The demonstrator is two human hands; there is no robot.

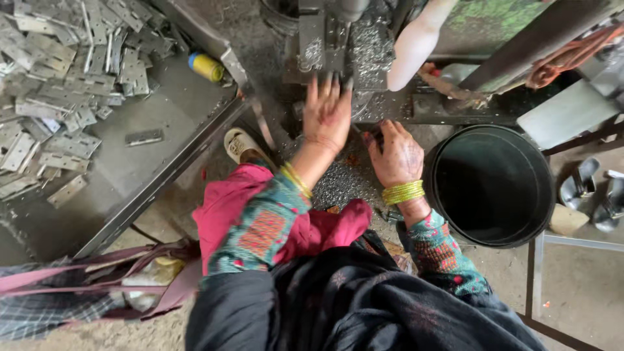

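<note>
My left hand reaches forward with fingers spread, fingertips at the base of a grey metal press machine covered in shavings. My right hand is curled beside it, lower right, fingers closed around a small dark part I cannot make out. Both wrists wear yellow-green bangles. Below the hands lies a heap of metal shavings over my lap's pink cloth.
A metal tray table at left carries several flat grey hinge plates and a yellow spool. A black bucket stands at right. Sandals lie far right, a cloth bag lower left.
</note>
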